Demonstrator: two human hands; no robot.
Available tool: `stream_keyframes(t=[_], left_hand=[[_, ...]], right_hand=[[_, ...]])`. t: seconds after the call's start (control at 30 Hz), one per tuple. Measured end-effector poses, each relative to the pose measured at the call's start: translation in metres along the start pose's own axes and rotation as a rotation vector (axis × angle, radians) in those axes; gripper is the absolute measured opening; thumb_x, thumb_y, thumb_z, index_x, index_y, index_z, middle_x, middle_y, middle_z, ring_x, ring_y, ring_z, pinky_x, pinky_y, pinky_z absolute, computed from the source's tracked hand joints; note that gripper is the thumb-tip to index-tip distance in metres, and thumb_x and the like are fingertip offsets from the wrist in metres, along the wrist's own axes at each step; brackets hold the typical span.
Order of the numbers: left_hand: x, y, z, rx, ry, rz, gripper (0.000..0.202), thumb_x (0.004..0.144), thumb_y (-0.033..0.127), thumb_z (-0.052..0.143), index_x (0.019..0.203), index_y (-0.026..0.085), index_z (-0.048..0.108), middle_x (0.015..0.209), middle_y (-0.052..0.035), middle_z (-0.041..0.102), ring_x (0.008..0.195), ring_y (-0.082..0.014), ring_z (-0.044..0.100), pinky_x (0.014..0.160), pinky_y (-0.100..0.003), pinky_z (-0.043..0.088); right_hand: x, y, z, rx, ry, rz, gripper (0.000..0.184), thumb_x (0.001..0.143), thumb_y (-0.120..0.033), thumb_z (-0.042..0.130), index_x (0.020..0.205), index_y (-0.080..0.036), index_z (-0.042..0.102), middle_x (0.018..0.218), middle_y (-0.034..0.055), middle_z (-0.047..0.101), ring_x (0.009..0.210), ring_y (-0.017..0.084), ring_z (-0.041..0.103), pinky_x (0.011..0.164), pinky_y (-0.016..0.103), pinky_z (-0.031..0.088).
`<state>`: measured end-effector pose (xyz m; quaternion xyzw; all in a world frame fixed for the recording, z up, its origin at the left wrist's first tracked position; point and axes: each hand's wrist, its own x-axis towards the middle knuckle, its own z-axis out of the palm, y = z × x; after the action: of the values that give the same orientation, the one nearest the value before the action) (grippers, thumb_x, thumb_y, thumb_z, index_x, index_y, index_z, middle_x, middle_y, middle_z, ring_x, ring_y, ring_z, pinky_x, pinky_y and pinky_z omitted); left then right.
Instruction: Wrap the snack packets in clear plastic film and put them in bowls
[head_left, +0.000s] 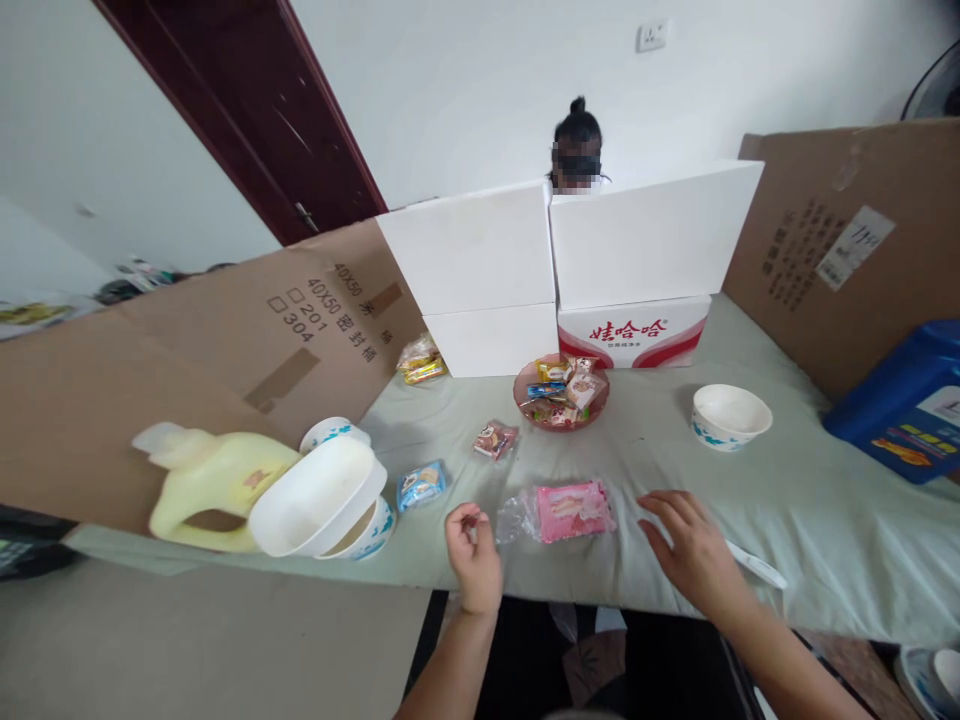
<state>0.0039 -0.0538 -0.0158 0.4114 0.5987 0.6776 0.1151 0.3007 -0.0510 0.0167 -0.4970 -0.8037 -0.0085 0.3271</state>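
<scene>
My left hand [472,555] rests at the table's near edge with its fingers curled together, just left of a pink snack packet in clear wrap [566,511]. What the fingers pinch, if anything, I cannot make out. My right hand [690,550] lies flat on the green cloth [787,500] to the right of the packet, fingers spread, over the end of a white utensil [757,568]. A red plate [561,395] full of wrapped snacks sits further back, with a reddish packet [495,439] and a blue packet [421,485] lying loose nearby.
Stacked white bowls [322,497] and a yellow jug [210,485] lie at the left. A single white bowl [730,416] stands at right. White boxes [555,265] and cardboard sheets [847,240] wall the table; a person sits behind. A blue box [904,400] is at far right.
</scene>
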Motion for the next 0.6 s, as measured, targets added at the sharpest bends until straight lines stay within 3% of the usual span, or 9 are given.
stream_keyframes(t=[0.07, 0.13, 0.2, 0.27, 0.33, 0.4, 0.5, 0.6], left_hand=[[-0.005, 0.014, 0.000, 0.107, -0.217, 0.255, 0.014, 0.085, 0.023, 0.052, 0.098, 0.019, 0.058, 0.097, -0.0060, 0.059, 0.093, -0.0189, 0.058, 0.085, -0.034, 0.048], [-0.010, 0.024, 0.004, 0.250, -0.516, 0.450, 0.029, 0.084, 0.013, 0.049, 0.110, 0.020, 0.058, 0.114, -0.0101, 0.057, 0.109, -0.0234, 0.054, 0.095, -0.041, 0.045], [-0.010, 0.026, 0.008, 0.409, -0.741, 0.537, 0.044, 0.079, 0.006, 0.049, 0.120, 0.022, 0.057, 0.127, -0.0105, 0.054, 0.120, -0.0271, 0.049, 0.099, -0.046, 0.042], [-0.005, 0.021, 0.007, 0.509, -0.836, 0.523, 0.042, 0.078, 0.005, 0.051, 0.115, 0.023, 0.062, 0.120, -0.0093, 0.059, 0.114, -0.0270, 0.054, 0.094, -0.046, 0.046], [0.003, 0.016, 0.002, 0.529, -0.842, 0.475, 0.027, 0.082, 0.008, 0.052, 0.099, 0.022, 0.067, 0.098, -0.0069, 0.066, 0.095, -0.0235, 0.061, 0.083, -0.041, 0.051], [0.010, 0.015, -0.004, 0.508, -0.793, 0.455, 0.017, 0.086, 0.014, 0.052, 0.088, 0.022, 0.067, 0.084, -0.0044, 0.066, 0.083, -0.0210, 0.061, 0.077, -0.037, 0.051], [0.020, 0.022, -0.004, 0.431, -0.652, 0.478, 0.014, 0.089, 0.020, 0.051, 0.089, 0.021, 0.065, 0.088, -0.0046, 0.066, 0.088, -0.0206, 0.061, 0.081, -0.036, 0.050], [0.035, 0.030, 0.012, 0.392, -0.551, 0.428, 0.015, 0.091, 0.024, 0.049, 0.088, 0.020, 0.063, 0.084, -0.0038, 0.065, 0.081, -0.0187, 0.062, 0.076, -0.032, 0.050]], right_hand=[[0.019, -0.024, 0.008, 0.063, -0.069, -0.107, 0.026, 0.093, -0.025, 0.048, 0.116, -0.021, 0.059, 0.112, 0.0100, 0.064, 0.106, 0.024, 0.056, 0.091, 0.041, 0.047], [0.032, -0.036, 0.019, 0.057, -0.145, -0.155, 0.032, 0.090, -0.022, 0.050, 0.121, -0.023, 0.057, 0.121, 0.0105, 0.060, 0.112, 0.026, 0.054, 0.091, 0.042, 0.046], [0.035, -0.034, 0.028, 0.033, -0.243, -0.124, 0.032, 0.089, -0.017, 0.049, 0.119, -0.023, 0.059, 0.119, 0.0105, 0.061, 0.106, 0.025, 0.058, 0.087, 0.039, 0.048], [0.027, -0.023, 0.031, 0.039, -0.341, -0.054, 0.029, 0.090, -0.015, 0.044, 0.110, -0.022, 0.064, 0.104, 0.0084, 0.065, 0.088, 0.020, 0.064, 0.076, 0.032, 0.051], [0.013, -0.011, 0.026, 0.086, -0.379, 0.008, 0.030, 0.094, -0.018, 0.037, 0.102, -0.023, 0.066, 0.093, 0.0059, 0.065, 0.075, 0.016, 0.065, 0.068, 0.028, 0.050], [-0.001, -0.004, 0.017, 0.157, -0.310, 0.065, 0.031, 0.097, -0.024, 0.034, 0.099, -0.023, 0.065, 0.093, 0.0058, 0.065, 0.076, 0.016, 0.065, 0.069, 0.028, 0.050], [-0.011, -0.004, 0.005, 0.256, -0.130, 0.176, 0.029, 0.097, -0.034, 0.038, 0.096, -0.022, 0.065, 0.092, 0.0062, 0.067, 0.081, 0.018, 0.066, 0.073, 0.029, 0.051], [-0.008, -0.007, 0.004, 0.282, -0.048, 0.281, 0.029, 0.094, -0.040, 0.043, 0.092, -0.022, 0.065, 0.085, 0.0051, 0.069, 0.076, 0.019, 0.066, 0.068, 0.030, 0.051]])
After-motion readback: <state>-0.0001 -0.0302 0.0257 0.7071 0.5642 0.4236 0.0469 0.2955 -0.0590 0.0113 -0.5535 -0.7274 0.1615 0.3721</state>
